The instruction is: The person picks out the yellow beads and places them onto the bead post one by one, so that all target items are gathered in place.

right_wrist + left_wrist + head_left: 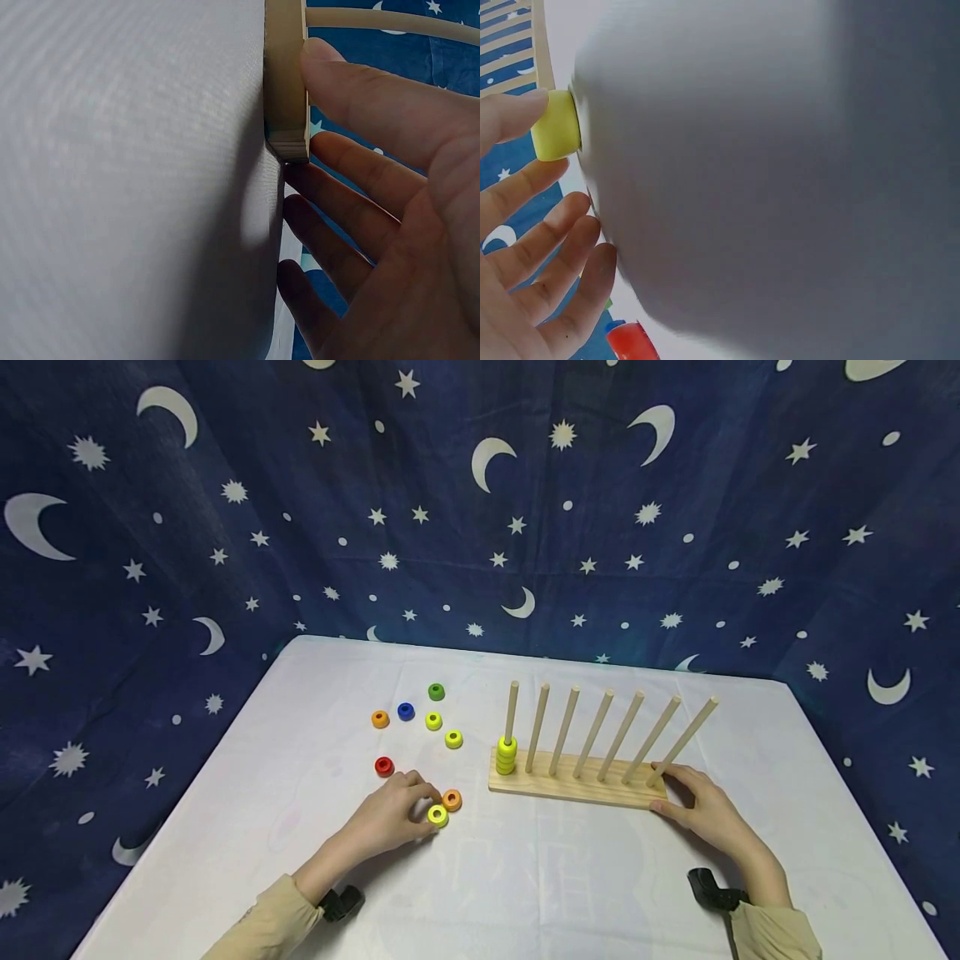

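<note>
the peg rack (577, 779) was smooth, matt, pale wood; left of it, the rings (385, 772) looked smooth and glossy; beneath it spread matt white cloth (577, 877), behind it a creased cloth backdrop (450, 435).

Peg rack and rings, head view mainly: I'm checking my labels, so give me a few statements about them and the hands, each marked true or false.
1. The left hand pinches a yellow ring. True.
2. The right hand is well away from the wooden rack. False: it grips the rack's right end.
3. Stacked rings sit on the leftmost peg. True.
4. The blue ring is threaded on a peg. False: it lies loose on the table.
5. The rack has seven pegs. True.
</note>
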A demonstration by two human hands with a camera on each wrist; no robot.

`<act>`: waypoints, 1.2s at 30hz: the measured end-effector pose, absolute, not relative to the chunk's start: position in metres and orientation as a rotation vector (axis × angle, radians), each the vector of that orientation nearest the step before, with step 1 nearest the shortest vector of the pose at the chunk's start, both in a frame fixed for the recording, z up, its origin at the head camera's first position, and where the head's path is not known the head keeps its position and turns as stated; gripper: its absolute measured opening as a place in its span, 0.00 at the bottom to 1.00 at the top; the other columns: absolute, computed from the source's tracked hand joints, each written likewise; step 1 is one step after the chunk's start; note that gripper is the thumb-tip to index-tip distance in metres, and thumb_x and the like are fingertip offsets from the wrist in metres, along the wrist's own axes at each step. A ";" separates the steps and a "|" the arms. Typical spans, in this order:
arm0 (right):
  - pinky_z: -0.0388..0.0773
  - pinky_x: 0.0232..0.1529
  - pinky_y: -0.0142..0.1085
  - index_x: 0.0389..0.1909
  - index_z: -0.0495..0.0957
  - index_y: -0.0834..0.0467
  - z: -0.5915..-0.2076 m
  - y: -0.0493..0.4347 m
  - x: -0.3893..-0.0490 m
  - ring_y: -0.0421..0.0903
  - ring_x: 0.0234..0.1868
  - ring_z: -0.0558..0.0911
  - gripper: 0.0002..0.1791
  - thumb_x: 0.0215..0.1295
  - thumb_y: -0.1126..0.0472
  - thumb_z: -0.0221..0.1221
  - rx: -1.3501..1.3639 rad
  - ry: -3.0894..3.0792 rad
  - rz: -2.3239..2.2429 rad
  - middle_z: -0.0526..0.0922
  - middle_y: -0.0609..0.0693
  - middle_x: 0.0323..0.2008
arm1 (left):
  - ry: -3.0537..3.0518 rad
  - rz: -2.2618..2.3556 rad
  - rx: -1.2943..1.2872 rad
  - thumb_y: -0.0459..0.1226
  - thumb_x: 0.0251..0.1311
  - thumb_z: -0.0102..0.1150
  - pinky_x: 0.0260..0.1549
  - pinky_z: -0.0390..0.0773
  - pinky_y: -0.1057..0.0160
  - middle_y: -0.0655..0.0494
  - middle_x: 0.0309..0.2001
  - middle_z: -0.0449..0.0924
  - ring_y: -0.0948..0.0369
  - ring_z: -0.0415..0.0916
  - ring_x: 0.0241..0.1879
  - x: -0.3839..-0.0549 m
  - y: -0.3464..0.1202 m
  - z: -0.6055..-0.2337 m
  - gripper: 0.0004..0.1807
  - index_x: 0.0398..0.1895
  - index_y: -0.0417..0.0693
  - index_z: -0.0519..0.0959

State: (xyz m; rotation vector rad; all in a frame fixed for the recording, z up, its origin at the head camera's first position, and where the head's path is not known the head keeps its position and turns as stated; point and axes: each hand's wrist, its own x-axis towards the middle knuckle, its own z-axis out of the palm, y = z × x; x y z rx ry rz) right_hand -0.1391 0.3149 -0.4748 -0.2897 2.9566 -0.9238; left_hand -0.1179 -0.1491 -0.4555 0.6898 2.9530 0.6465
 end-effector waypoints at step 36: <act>0.58 0.61 0.67 0.63 0.69 0.63 -0.478 0.318 -0.140 0.69 0.65 0.64 0.36 0.56 0.51 0.67 -0.276 2.945 -0.923 0.72 0.66 0.61 | 2.989 0.707 0.597 0.42 0.47 0.71 0.27 0.64 0.70 0.62 0.32 0.76 0.66 0.65 0.31 -0.116 -0.145 -0.455 0.12 0.36 0.52 0.82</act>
